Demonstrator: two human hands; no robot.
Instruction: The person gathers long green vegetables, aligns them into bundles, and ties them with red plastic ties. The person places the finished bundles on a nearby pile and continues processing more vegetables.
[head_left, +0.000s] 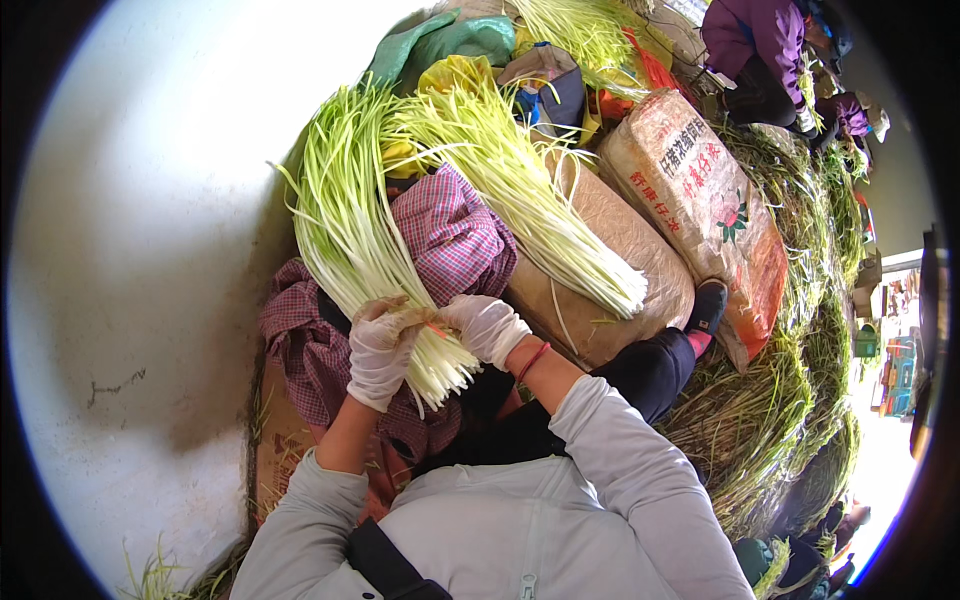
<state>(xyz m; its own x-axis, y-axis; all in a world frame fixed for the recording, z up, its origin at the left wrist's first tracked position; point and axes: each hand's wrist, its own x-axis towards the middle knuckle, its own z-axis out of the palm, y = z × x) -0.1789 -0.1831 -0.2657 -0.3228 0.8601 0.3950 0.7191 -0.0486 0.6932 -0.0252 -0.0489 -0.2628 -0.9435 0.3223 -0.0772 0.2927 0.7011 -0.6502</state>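
A long bundle of pale green leafy stalks (352, 202), perhaps yellow chives, lies across my lap, its white ends towards me. My left hand (381, 349), in a thin white glove, is closed around the left side of the bundle near those ends. My right hand (484, 326), gloved too, has its fingertips at the bundle's right side, pinching a thin reddish tie (436, 330). How far the tie goes around the stalks is hidden. A checked pink and blue cloth (454, 232) lies under and beside the bundle.
A second bundle (555, 217) rests on a tan wrapped sack (645, 262). Right of it stands a printed sack (697, 187). Loose stalks (757, 427) cover the floor at right. A white wall (150, 300) rises at left. A person in purple (757, 45) is at the upper right.
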